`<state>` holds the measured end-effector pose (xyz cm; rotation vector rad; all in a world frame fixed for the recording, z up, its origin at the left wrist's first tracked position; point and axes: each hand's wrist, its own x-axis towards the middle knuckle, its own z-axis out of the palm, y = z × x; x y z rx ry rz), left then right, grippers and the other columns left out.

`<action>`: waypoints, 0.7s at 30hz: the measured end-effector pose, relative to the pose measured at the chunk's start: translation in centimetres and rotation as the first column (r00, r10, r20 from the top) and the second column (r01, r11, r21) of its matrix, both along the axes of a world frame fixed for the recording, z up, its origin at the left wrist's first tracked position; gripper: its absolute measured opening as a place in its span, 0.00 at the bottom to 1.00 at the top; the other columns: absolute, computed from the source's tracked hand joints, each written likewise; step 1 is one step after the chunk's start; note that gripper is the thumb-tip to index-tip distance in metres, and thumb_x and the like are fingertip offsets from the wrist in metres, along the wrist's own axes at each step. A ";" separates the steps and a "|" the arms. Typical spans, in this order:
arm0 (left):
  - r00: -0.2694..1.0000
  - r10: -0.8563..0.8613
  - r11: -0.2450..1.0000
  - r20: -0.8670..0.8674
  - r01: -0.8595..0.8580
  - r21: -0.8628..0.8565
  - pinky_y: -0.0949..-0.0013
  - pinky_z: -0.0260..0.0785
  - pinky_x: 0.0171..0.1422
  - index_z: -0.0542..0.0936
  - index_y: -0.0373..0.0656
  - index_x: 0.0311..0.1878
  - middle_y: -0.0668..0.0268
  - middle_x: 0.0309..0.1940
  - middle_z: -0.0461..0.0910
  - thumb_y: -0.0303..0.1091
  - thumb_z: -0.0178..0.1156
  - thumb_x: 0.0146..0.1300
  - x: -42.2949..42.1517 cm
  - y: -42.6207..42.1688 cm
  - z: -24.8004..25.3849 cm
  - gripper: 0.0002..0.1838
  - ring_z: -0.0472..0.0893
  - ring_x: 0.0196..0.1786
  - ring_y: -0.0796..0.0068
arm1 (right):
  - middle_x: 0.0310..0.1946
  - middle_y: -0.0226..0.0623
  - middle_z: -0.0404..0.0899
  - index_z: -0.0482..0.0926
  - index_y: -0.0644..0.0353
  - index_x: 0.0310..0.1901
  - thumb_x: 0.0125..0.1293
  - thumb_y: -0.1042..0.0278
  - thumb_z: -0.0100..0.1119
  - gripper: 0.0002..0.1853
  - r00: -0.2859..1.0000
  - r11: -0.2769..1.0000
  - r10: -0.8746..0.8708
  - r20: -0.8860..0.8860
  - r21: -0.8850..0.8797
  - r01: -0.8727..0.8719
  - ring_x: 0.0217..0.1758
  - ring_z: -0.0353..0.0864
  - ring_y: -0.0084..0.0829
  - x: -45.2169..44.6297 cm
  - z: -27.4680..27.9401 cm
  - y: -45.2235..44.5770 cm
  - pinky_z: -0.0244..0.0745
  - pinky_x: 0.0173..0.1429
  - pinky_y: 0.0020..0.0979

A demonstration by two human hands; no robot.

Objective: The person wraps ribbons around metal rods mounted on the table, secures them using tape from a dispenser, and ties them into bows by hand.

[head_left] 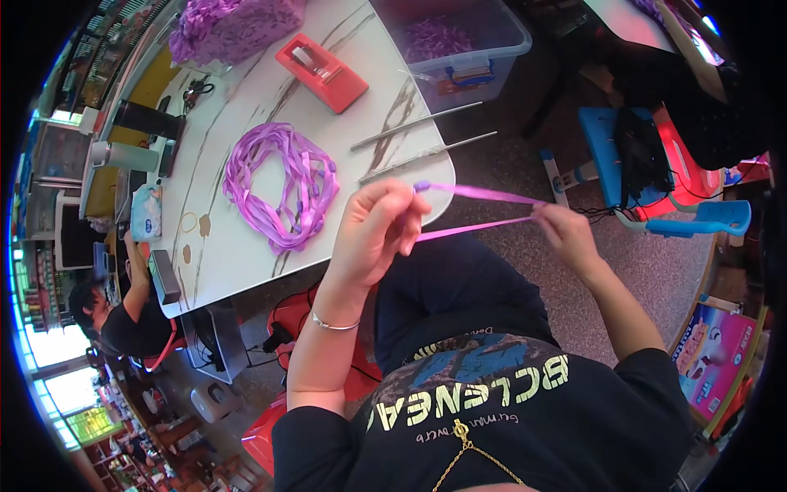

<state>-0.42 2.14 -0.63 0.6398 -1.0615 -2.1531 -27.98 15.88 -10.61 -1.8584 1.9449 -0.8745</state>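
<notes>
Left of centre, a coil of purple bands lies gathered on the counter, bare surface around it. Near the rounded corner, beside two overhanging rods, the left hand has its fingers closed on one band, not yet in the coil. Right of centre, the right hand's fingers pinch its far end over open floor.

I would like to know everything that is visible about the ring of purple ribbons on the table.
The ring of purple ribbons is a loose, tangled bundle of thin, flat strips, shiny like satin, with small darker purple pieces on some. It lies flat on the marbled white table, which shows through its middle. The red dispenser stands apart from it; neither hand holds it.
</notes>
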 end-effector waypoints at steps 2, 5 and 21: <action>0.964 -0.163 0.985 0.210 0.170 -0.016 0.84 0.61 0.21 0.78 0.35 0.32 0.66 0.20 0.76 0.32 0.51 0.65 1.2 -0.1 0.3 0.12 0.70 0.16 0.86 | 0.38 0.44 0.80 0.78 0.63 0.38 0.57 0.73 0.58 0.08 0.998 0.994 -0.034 -0.059 -0.103 0.027 0.40 0.80 0.41 -1.2 0.6 -1.1 0.75 0.42 0.34; 0.859 -0.147 0.949 0.490 0.263 -0.177 0.86 0.57 0.21 0.78 0.31 0.34 0.64 0.21 0.77 0.30 0.50 0.65 1.6 0.5 0.2 0.12 0.67 0.14 0.88 | 0.39 0.41 0.80 0.77 0.61 0.44 0.57 0.72 0.59 0.12 0.984 0.972 -0.124 -0.125 -0.215 0.095 0.40 0.80 0.38 -1.2 3.4 -2.0 0.75 0.43 0.32; 0.854 0.147 0.854 0.499 0.145 -0.500 0.79 0.60 0.24 0.79 0.33 0.32 0.71 0.20 0.74 0.27 0.58 0.58 1.2 0.6 -1.5 0.06 0.70 0.21 0.85 | 0.35 0.39 0.79 0.70 0.64 0.55 0.57 0.77 0.58 0.22 0.991 0.967 -0.130 0.031 -0.217 0.134 0.37 0.79 0.31 -0.7 3.2 -1.7 0.74 0.42 0.28</action>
